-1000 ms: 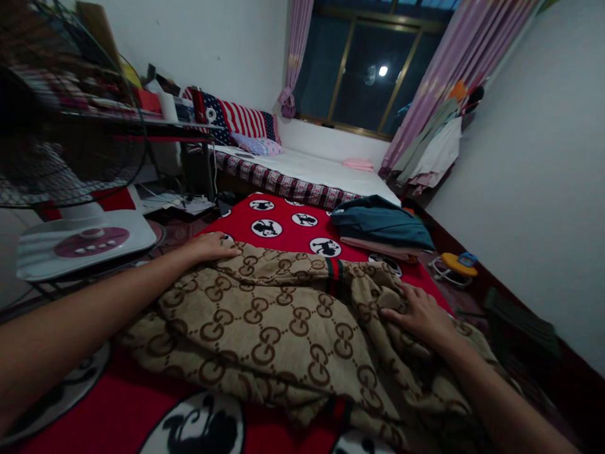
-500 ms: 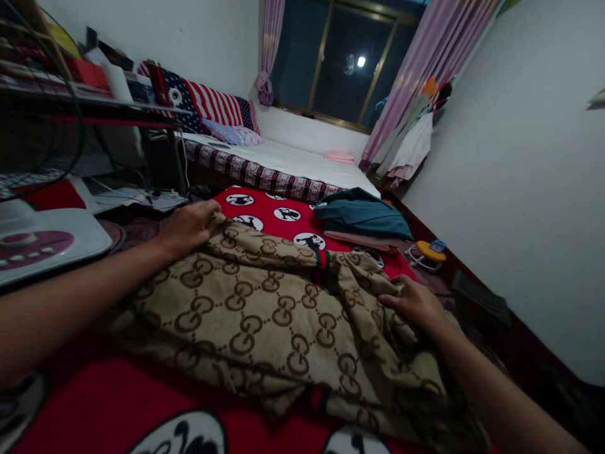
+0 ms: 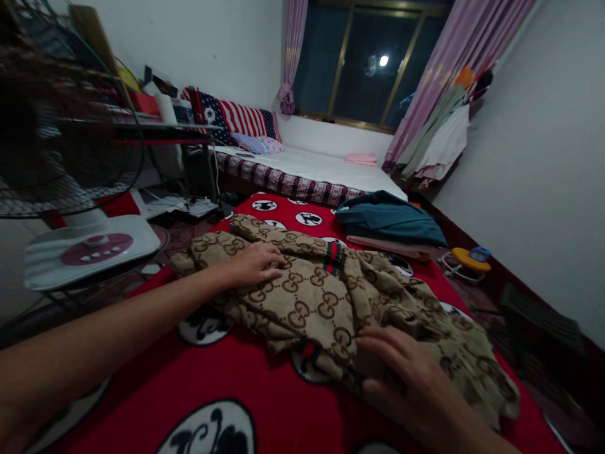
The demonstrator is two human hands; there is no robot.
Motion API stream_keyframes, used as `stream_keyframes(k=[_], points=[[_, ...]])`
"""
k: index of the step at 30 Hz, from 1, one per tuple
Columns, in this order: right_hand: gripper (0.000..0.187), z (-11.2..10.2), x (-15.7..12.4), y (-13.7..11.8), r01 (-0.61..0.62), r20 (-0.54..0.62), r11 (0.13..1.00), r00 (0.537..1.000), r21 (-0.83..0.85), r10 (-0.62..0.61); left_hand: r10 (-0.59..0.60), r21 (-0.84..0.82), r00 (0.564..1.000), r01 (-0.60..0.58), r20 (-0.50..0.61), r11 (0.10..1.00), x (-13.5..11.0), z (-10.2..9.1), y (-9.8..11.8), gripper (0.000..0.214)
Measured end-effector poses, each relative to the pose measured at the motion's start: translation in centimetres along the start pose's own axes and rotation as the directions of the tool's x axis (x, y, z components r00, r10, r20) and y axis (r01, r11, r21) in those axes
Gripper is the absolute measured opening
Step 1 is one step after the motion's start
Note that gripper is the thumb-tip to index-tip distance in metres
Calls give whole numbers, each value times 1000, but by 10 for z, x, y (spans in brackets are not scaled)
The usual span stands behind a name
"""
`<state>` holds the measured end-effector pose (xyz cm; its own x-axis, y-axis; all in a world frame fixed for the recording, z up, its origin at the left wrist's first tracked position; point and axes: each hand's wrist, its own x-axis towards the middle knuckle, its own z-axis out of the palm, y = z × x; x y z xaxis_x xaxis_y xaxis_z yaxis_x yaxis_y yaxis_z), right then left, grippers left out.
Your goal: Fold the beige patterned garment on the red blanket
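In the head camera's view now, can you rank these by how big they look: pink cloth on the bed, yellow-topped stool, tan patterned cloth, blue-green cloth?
1. Tan patterned cloth, helped by being nearest the camera
2. Blue-green cloth
3. Yellow-topped stool
4. Pink cloth

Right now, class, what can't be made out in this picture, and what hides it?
In the head view:
- Patterned cloth: its underside, hidden by its upper layers.
- Left hand: its palm, turned down toward the cloth.
- Right hand: whether it touches the cloth, hidden by the hand itself.
- Fan: its blades, dark and blurred; left edge cuts it off.
- Window: what lies outside, lost in darkness.
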<state>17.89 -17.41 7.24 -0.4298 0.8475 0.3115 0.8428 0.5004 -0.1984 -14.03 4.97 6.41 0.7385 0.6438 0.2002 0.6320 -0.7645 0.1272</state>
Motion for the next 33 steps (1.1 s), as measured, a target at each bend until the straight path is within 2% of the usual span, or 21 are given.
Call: stream_keyframes(k=[3, 5, 7, 9, 12, 16, 20, 23, 25, 28, 30, 33], points=[[52, 24, -1, -22, 132, 90, 991, 987, 5, -132, -42, 50, 997, 38, 69, 998, -21, 5, -10, 49], [62, 35, 2, -25, 131, 113, 991, 986, -40, -125, -114, 123, 990, 102, 89, 987, -31, 3, -24, 60], [68, 42, 4, -21, 90, 81, 991, 993, -96, -83, -159, 166, 984, 144, 84, 976, -39, -1, -35, 69], [70, 46, 5, -14, 43, 38, 990, 999, -135, -38, -178, 178, 982, 165, 61, 970, -45, -4, -40, 75], [65, 49, 5, -6, 0, -2, 985, 1000, -172, -1, -158, 184, 987, 150, 28, 971, -52, -4, -39, 72], [60, 52, 4, -3, 19, -9, 985, 1000, -170, -21, -94, 132, 995, 88, 37, 987, -63, -4, -36, 66], [69, 55, -3, -1, 11, -69, 991, 997, -134, -21, -113, 35, 982, 109, 150, 993, -82, -23, -39, 71], [76, 59, -9, 1, -7, -103, 990, 995, -142, -8, -73, 5, 964, 75, 257, 997, -96, -37, -43, 82], [68, 61, -9, 1, -18, -91, 983, 996, -184, 1, -42, -9, 960, 46, 275, 999, -103, -41, -43, 77], [41, 56, -3, -1, -66, -52, 969, 997, -236, 55, -54, 12, 972, 53, 231, 999, -103, -41, -40, 60], [29, 44, 2, -3, -101, -30, 967, 995, -235, 96, -78, 38, 975, 72, 209, 997, -99, -42, -36, 47], [23, 17, 7, -8, -138, -44, 968, 990, -210, 131, -86, 31, 971, 81, 223, 996, -95, -50, -30, 33]])
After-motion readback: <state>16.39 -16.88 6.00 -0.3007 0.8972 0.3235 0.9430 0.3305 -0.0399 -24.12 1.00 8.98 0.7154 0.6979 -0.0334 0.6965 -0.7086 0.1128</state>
